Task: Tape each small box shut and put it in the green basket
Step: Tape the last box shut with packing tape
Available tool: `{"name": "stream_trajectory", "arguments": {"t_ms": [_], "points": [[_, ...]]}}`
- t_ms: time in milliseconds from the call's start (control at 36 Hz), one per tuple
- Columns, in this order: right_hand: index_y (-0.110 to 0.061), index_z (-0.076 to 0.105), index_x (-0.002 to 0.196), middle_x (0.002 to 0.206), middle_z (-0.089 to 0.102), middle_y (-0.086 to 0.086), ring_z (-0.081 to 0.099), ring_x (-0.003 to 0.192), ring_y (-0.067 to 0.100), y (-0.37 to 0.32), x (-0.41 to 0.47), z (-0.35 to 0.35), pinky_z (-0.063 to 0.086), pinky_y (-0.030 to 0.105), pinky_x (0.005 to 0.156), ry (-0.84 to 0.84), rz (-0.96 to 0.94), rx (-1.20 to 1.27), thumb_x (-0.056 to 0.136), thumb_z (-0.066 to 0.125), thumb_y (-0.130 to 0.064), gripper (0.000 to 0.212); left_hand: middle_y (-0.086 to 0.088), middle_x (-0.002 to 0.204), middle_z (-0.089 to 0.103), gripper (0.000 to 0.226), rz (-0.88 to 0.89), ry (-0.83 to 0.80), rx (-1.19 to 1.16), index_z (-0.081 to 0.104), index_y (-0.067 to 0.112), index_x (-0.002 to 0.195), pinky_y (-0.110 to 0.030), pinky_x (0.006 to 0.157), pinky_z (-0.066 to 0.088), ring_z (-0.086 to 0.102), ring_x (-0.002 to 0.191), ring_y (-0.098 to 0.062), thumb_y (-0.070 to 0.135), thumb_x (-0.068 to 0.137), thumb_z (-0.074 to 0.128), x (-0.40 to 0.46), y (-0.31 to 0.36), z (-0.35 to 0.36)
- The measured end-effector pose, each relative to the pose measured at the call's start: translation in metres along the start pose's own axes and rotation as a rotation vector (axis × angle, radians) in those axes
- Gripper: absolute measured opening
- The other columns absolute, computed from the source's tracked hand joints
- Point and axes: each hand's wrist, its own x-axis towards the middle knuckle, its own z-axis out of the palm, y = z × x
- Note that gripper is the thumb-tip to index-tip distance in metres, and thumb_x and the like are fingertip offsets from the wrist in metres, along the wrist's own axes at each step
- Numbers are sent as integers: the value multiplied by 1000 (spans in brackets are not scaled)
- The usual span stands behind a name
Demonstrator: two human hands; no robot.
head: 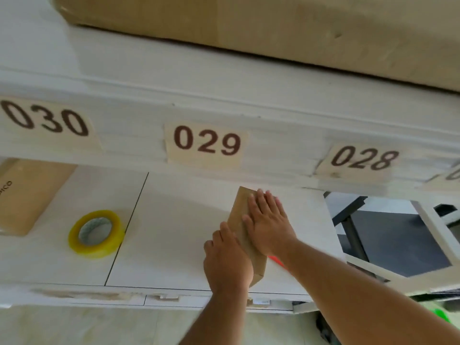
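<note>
While both hands press flat on the small brown cardboard box (239, 220), it lies untaped. The left hand (227, 260) and right hand (267, 225) could let flaps spring open when lifting toward the yellow tape roll (96, 232).

Two hands, the left hand (227, 257) and the right hand (267, 224); one small box (237, 215) under them; one tape roll (97, 232); one flat carton (27, 195) at the worktop's (179, 220) left edge; three whole number labels, 030 (44, 120), 029 (206, 143), 028 (363, 159).

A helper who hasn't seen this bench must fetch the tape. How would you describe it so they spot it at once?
Find the label 030 on the white shelf edge. Below it, on the white table, the tape lies flat, right of a brown box. It is the only round, yellow thing there.
</note>
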Motion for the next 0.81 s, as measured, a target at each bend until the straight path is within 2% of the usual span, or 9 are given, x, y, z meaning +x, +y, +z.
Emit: {"name": "stream_trajectory", "arguments": {"t_ms": [194,278,417,472,556,611,667,750,806], "points": [[-30,-4,162,168,-14,-14,-35,146,5,-9,-66,11,-20,34,123,-64,-191,35,106,7,-49,60,-5,113,66,37,-107,-62,-120,56,20,120,-36,77,44,63,99,-29,34,106,26,14,-1,-2],[-47,-12,154,165,-6,-23,-25,150,-1,-17,-93,15,-20,30,122,-55,-252,171,100,7,-42,57,-5,111,66,36,-172,-88,-148,58,21,116,-37,81,49,63,100,-30,34,106,27,17,0,-8],[-35,33,159,165,20,-23,-9,150,-11,-17,-120,23,-18,24,123,-40,-323,331,100,40,-19,61,-5,110,65,33,-153,-130,-177,57,22,117,-40,84,51,63,101,-31,32,106,28,17,1,-12],[-32,57,144,162,32,-23,3,152,-10,-14,-127,21,-10,22,124,-22,-398,380,97,48,-23,49,-5,112,66,34,-137,-131,-168,57,23,118,-41,85,52,63,101,-31,32,106,27,18,0,-13],[-34,74,116,134,61,-27,48,131,-9,-13,-136,13,30,17,118,108,-275,600,92,61,-28,28,-10,117,66,39,-98,-134,-159,55,20,128,-42,87,50,63,105,-36,33,107,26,18,-4,-10],[-54,69,105,115,63,-40,56,112,-13,-16,-135,8,44,19,106,265,-65,728,92,62,-34,25,-11,118,65,42,-85,-142,-159,54,20,131,-43,88,50,62,106,-38,35,106,24,20,-7,-8],[-54,57,125,126,53,-40,46,123,-13,-17,-126,9,40,25,113,291,100,691,93,60,-44,34,-10,117,65,43,-100,-154,-172,54,22,131,-43,88,50,62,105,-37,37,106,22,21,-8,-6],[-36,9,162,165,17,-19,24,151,7,-23,-110,15,27,34,125,-41,224,755,85,67,-58,98,-11,121,65,42,-124,-191,-222,54,20,132,-42,89,48,61,110,-37,36,107,24,23,-8,-7],[-43,9,155,158,36,-14,42,143,11,-33,-103,15,39,34,118,-153,274,1098,73,75,-65,108,-11,126,64,43,-133,-232,-260,54,18,135,-40,91,45,60,115,-36,35,108,25,25,-6,-9]]}}
